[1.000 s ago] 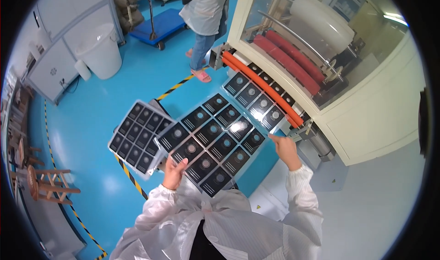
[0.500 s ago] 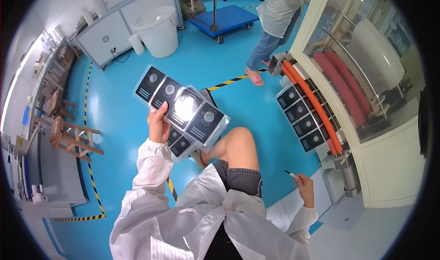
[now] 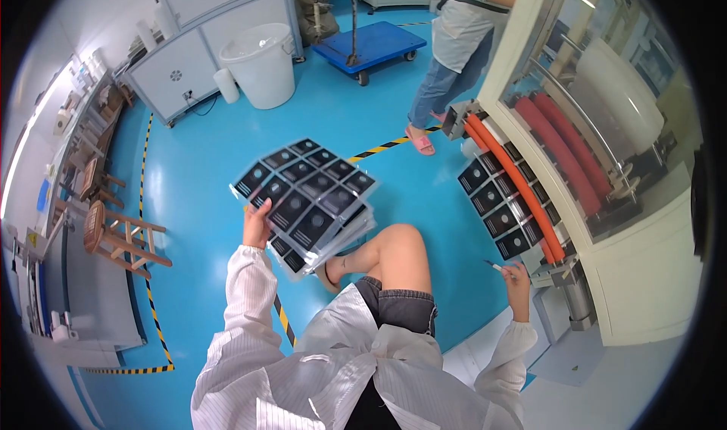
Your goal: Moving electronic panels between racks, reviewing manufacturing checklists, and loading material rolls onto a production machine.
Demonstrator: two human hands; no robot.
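My left hand (image 3: pixel 258 224) is closed on the left edge of a plastic film sheet (image 3: pixel 307 189) printed with rows of black squares. Under that sheet more such sheets (image 3: pixel 350 231) lie in a stack; what bears them is hidden. My right hand (image 3: pixel 517 280) pinches a small knife (image 3: pixel 496 266) with a pale handle and a dark, thin blade. It is beside the lower end of the machine's orange rollers (image 3: pixel 522 184). From under these rollers comes a web of similar black-printed film (image 3: pixel 492 203), just beyond the knife's tip.
The machine (image 3: pixel 644 271) with its clear cover stands on the right. A person in a white coat and jeans (image 3: pixel 456 59) stands beyond it. Farther off are a blue platform cart (image 3: pixel 371 45) and a white bin (image 3: pixel 261 70). Wooden stools (image 3: pixel 113 233) stand left.
The sheet in my left hand has swung down flat over the stack, showing more rows of squares. My right hand has moved up and right with the knife, closer to the rollers.
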